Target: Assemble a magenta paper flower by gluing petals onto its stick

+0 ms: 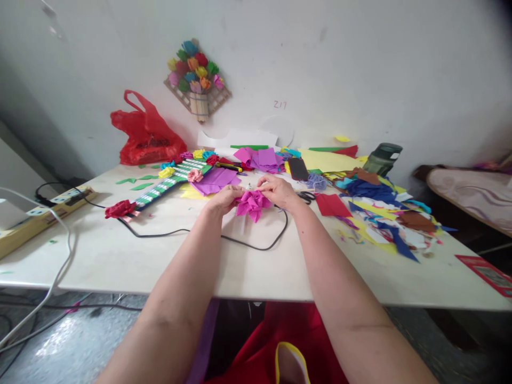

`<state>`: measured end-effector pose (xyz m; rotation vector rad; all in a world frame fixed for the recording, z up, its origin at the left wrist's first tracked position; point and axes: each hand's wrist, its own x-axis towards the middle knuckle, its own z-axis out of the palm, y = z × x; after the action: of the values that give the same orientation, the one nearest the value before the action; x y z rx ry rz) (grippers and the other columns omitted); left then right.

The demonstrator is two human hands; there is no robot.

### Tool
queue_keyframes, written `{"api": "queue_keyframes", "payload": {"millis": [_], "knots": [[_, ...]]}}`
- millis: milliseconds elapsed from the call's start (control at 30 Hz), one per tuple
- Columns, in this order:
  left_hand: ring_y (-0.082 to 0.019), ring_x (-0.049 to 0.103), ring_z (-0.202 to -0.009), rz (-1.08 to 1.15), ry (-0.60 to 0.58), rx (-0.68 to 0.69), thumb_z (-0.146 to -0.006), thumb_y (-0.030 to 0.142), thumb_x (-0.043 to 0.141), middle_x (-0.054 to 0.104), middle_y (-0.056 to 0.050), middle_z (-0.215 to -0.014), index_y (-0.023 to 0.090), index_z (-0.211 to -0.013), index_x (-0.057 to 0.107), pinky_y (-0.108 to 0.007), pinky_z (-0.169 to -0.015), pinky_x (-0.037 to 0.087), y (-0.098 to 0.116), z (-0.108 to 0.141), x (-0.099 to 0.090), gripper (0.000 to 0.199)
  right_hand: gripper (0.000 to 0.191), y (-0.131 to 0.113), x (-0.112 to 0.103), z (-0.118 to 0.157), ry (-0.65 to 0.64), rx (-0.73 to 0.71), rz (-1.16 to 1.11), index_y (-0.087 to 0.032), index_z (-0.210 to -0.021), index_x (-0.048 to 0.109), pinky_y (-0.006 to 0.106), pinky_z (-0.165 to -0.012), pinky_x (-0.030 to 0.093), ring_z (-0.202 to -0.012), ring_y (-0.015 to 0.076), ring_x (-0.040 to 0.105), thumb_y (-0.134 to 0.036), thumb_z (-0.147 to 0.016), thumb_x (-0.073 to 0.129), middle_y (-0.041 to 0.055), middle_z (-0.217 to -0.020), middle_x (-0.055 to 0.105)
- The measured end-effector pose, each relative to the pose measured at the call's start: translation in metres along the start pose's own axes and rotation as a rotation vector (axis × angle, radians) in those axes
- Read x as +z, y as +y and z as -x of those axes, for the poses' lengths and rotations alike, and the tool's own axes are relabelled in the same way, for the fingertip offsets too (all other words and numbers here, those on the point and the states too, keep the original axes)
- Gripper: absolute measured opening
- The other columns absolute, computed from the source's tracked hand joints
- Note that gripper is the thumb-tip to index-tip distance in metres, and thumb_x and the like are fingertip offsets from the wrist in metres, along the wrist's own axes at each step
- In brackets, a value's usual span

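Note:
A bright magenta paper flower [253, 205] with folded, pointed petals is held just above the middle of the table. My left hand [227, 199] pinches its left edge with closed fingers. On the other side, my right hand [276, 192] has its thumb and fingers closed on the flower's upper right. A small whitish bit shows between the fingertips; what it is I cannot make out. Behind my left hand lie purple paper sheets [216, 180]. Close to my right hand are black-handled scissors [306, 197] and a black phone [298, 169].
A black cable [256, 247] loops across the table [160, 266]. At left are a green-and-white striped strip [160, 191] with paper flowers, a red bag [148, 133] and a power strip [60, 205]. Paper scraps [376, 208] and a dark green bottle [383, 159] are at right.

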<state>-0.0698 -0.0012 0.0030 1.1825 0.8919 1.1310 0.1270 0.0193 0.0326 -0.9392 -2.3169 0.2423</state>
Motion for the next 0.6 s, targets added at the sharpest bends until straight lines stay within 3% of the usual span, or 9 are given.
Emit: {"api": "queue_keyframes", "payload": {"millis": [433, 600], "knots": [[-0.009, 0.052, -0.046, -0.069, -0.004, -0.018, -0.056, 0.013, 0.070, 0.063, -0.005, -0.054, 0.009, -0.061, 0.069, -0.021, -0.048, 0.037, 0.0028, 0.0020, 0.0011, 0.006, 0.021, 0.0089, -0.0058, 0.0004, -0.159, -0.029, -0.095, -0.020, -0.085, 0.077, 0.027, -0.081, 0.046, -0.087, 0.0157, 0.062, -0.017, -0.081, 0.057, 0.0044, -0.095, 0.069], [-0.010, 0.052, -0.047, -0.088, -0.005, -0.022, -0.056, 0.014, 0.071, 0.063, -0.005, -0.055, 0.010, -0.061, 0.069, -0.021, -0.049, 0.038, 0.0038, 0.0022, 0.0010, 0.007, 0.022, 0.0108, -0.0042, 0.0003, -0.148, -0.041, -0.064, -0.021, -0.087, 0.077, 0.028, -0.080, 0.046, -0.087, 0.0158, 0.062, -0.016, -0.080, 0.057, 0.0045, -0.099, 0.069]]}}
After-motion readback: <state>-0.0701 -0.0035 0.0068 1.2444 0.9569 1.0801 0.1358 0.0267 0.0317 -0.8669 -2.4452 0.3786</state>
